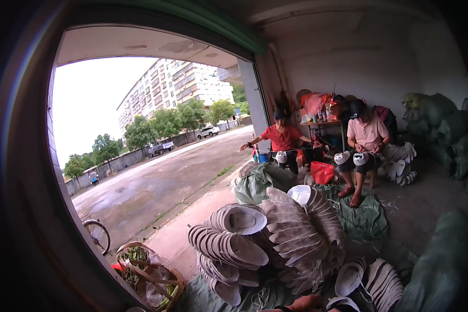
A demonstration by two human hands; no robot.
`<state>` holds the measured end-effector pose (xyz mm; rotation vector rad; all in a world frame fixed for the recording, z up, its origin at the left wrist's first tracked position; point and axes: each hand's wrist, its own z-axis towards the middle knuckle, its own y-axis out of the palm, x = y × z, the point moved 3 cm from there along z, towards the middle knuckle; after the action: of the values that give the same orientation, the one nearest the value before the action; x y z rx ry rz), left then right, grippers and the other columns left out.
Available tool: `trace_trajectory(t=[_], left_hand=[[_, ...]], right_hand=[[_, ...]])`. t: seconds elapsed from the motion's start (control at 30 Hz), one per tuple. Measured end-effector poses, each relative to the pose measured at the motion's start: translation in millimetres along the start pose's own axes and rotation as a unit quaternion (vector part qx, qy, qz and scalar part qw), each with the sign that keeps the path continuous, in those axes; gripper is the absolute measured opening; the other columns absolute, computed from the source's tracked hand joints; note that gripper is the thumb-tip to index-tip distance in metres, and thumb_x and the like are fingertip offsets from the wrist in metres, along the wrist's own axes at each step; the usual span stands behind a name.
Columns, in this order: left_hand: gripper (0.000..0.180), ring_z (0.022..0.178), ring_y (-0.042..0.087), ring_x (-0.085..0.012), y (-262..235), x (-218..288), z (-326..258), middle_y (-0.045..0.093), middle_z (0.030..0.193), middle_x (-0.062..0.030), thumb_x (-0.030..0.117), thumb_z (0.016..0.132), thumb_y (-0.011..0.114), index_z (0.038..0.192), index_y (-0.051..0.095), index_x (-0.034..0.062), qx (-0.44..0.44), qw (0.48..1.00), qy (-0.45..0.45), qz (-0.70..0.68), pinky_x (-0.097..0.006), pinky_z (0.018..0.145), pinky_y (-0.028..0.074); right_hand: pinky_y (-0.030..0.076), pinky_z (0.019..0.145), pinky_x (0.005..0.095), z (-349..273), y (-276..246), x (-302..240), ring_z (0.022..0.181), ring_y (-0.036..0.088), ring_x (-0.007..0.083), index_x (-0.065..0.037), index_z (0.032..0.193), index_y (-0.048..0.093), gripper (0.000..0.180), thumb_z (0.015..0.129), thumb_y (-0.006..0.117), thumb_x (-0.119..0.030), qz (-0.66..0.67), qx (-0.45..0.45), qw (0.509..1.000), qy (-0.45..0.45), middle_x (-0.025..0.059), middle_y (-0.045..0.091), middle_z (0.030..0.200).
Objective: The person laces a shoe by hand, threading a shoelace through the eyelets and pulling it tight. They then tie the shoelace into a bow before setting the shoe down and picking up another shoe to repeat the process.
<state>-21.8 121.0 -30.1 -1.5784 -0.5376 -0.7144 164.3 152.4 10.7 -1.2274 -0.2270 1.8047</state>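
My left hand shows only in part at the lower edge, with a dark band at the wrist. Its fingers are cut off and blurred, so their hold is unclear. Just right of it lies a pale shoe upper, also cut by the edge. My right hand is out of view. Beyond are nested stacks of pale shoe uppers, a tall bundle and a smaller row. One loose-looking upper leans beside that row.
Two seated people, in a red shirt and a pink shirt, handle pale pieces. A wicker basket with greens stands at lower left. Green sacks surround the stacks; a red bag lies farther back. The wide doorway opens onto a paved yard.
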Motion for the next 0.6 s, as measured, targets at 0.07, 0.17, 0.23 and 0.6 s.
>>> trace_trajectory(t=[0.07, 0.17, 0.23, 0.6], left_hand=[[0.024, 0.105, 0.057, -0.0252, -4.0, 5.6, -0.3, 0.061, 0.11, -0.0087, 0.019, 0.087, 0.053, 0.106, 0.064, 0.0097, 0.007, 0.999, -0.041, -0.006, -0.033, 0.089, 0.044], [0.022, 0.099, 0.057, -0.0279, 8.2, -10.5, -2.7, 0.06, 0.11, -0.0068, 0.019, 0.078, 0.058, 0.098, 0.067, 0.0185, 0.06, 0.986, -0.003, 0.154, -0.039, 0.081, 0.048], [0.019, 0.091, 0.06, -0.028, -2.3, -5.6, -9.9, 0.063, 0.101, -0.0075, 0.02, 0.083, 0.057, 0.098, 0.065, 0.0118, 0.299, 0.928, -0.018, 0.22, -0.038, 0.076, 0.049], [0.026, 0.069, 0.06, -0.0259, 12.6, 12.8, -59.9, 0.064, 0.081, -0.0118, 0.026, 0.09, 0.052, 0.102, 0.063, 0.0045, 0.164, 0.984, -0.05, -0.042, -0.036, 0.067, 0.048]], right_hand=[[0.051, 0.069, 0.0346, 1.2, -0.3, 2.4, 0.08, 0.062, 0.0282, -0.006, 0.078, 0.066, 0.003, 0.076, 0.066, -0.009, 0.007, 0.0, 1.0, 0.002, 0.0093, 0.062, 0.086], [0.051, 0.07, 0.0348, -3.9, 1.5, 4.0, 0.081, 0.062, 0.0281, -0.006, 0.078, 0.065, 0.003, 0.077, 0.066, -0.009, -0.003, -0.002, 1.0, 0.012, 0.0095, 0.062, 0.088], [0.051, 0.07, 0.035, -4.8, -0.7, 2.2, 0.081, 0.062, 0.0285, -0.004, 0.08, 0.065, 0.006, 0.076, 0.066, -0.008, -0.007, 0.001, 1.0, 0.003, 0.0113, 0.062, 0.09], [0.049, 0.057, 0.0298, -15.1, -6.2, 14.0, 0.062, 0.063, 0.0203, 0.001, 0.087, 0.064, 0.008, 0.082, 0.062, -0.005, 0.142, 0.013, 0.961, 0.238, 0.0124, 0.064, 0.08]])
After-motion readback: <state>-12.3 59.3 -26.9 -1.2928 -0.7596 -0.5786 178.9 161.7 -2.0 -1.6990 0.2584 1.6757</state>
